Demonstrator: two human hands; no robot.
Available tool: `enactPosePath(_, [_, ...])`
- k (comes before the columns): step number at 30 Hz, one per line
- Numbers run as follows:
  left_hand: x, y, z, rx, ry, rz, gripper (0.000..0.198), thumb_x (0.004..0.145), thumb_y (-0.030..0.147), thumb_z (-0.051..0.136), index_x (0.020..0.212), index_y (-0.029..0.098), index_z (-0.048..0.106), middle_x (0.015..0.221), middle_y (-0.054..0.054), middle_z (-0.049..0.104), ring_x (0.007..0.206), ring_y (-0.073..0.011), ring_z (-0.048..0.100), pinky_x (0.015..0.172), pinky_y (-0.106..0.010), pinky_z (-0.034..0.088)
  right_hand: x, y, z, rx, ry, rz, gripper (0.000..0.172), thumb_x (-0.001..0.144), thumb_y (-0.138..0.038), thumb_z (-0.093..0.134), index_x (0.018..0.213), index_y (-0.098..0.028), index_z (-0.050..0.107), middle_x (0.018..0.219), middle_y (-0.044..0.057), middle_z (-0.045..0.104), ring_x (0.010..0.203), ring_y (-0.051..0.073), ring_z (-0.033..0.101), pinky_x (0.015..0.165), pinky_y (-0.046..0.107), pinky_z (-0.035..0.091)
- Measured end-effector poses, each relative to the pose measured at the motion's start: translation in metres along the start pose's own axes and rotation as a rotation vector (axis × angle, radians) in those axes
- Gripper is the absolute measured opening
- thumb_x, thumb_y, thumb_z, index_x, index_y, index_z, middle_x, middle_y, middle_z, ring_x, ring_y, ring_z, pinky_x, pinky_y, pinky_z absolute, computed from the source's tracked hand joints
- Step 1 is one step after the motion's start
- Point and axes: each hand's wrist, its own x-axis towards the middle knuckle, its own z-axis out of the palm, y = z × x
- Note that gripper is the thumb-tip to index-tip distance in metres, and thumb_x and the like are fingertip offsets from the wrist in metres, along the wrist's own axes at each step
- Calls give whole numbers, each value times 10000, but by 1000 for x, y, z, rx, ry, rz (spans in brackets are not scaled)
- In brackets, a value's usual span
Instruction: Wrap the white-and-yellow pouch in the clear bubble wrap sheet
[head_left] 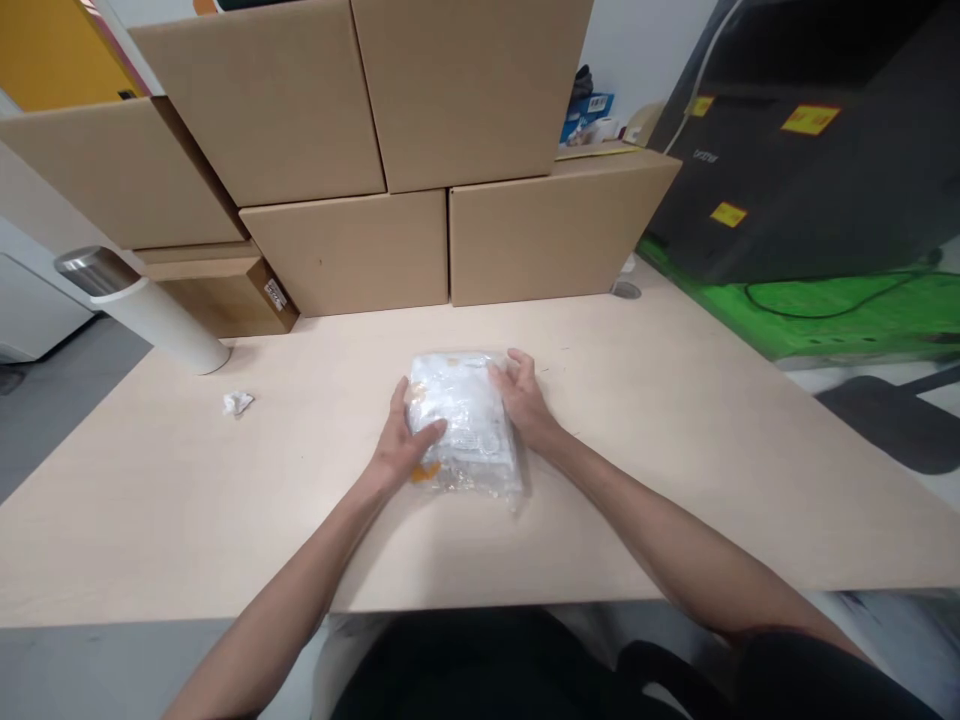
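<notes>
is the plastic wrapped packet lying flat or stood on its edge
Lying flat: the packet shows its broad face upward on the table, with the left hand and right hand at its sides.

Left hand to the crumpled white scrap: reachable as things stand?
Likely yes: no object shows between the left hand and the scrap on the tabletop. That hand is on the plastic-wrapped package, though, so it would probably have to come off first.
</notes>
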Motion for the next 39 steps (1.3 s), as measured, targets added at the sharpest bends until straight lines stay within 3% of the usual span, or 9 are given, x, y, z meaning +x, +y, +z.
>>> enactPosePath(3, [-4,-7,-6,407,-13,144,1035,795,527,760,1596,338,132,1653,-154,139,1497,-418,231,1155,-611,314,-1,2,-7,-174,8,-196,812,830,-630,610,1483,-261,300,1566,154,365,1389,310,431,1136,518,373])
enactPosePath(7, [-2,-3,-16,811,-194,267,856,905,607,578,1598,358,142,1684,-88,-143,1539,-407,-62,1206,-633,118,3,2,-20,-363,-145,-318,725,886,-633,533,1477,-225,426,1581,128,388,1456,317,353,1208,521,267])
enactPosePath(13, [15,11,-31,1069,-377,265,1047,813,766,562,1612,290,80,1684,-154,-70,1538,-395,-64,1206,-627,-4,20,10,-28,-486,-243,-319,736,881,-675,515,1469,-233,481,1547,114,457,1432,316,406,1198,526,295])
enactPosePath(17, [16,10,-32,1144,-355,307,1051,805,762,580,1607,305,77,1685,-167,-13,1541,-403,-3,1195,-656,18,12,4,-23,-590,-161,-465,695,933,-669,434,1483,-244,465,1604,86,377,1522,292,236,1235,548,188])
enactPosePath(19, [14,7,-31,1154,-321,326,1049,803,744,604,1604,319,78,1686,-156,-42,1538,-414,-8,1195,-659,30,3,-3,-21,-664,-198,-551,677,949,-672,403,1501,-281,433,1628,51,338,1544,280,157,1238,564,157])
enactPosePath(23, [13,6,-29,1151,-317,351,1063,786,729,640,1600,320,93,1684,-133,-97,1537,-404,-57,1210,-631,-2,-4,-12,-25,-837,-510,-560,996,785,-822,531,1573,-262,289,1669,99,216,1546,363,77,1219,619,150])
enactPosePath(27, [19,9,-32,1107,-393,295,1237,761,751,646,1601,226,-94,1683,-173,-19,1549,-358,-30,1228,-589,-23,4,-10,-36,-916,-686,-474,1301,632,-888,614,1618,-242,62,1694,131,31,1537,411,-27,1216,639,111])
enactPosePath(33, [30,9,-42,1092,-495,306,1399,620,802,715,1602,230,-101,1672,-179,-106,1531,-404,-100,1212,-603,-53,11,-7,-47,-871,-807,-408,1373,570,-831,729,1615,-314,3,1699,72,-61,1528,418,-92,1232,604,50])
enactPosePath(39, [34,5,-45,1091,-456,328,1482,556,805,751,1591,247,-151,1679,-185,-48,1528,-436,-55,1196,-619,-90,9,-4,-47,-831,-789,-377,1377,550,-819,753,1615,-330,31,1700,48,-52,1527,413,-106,1234,597,25])
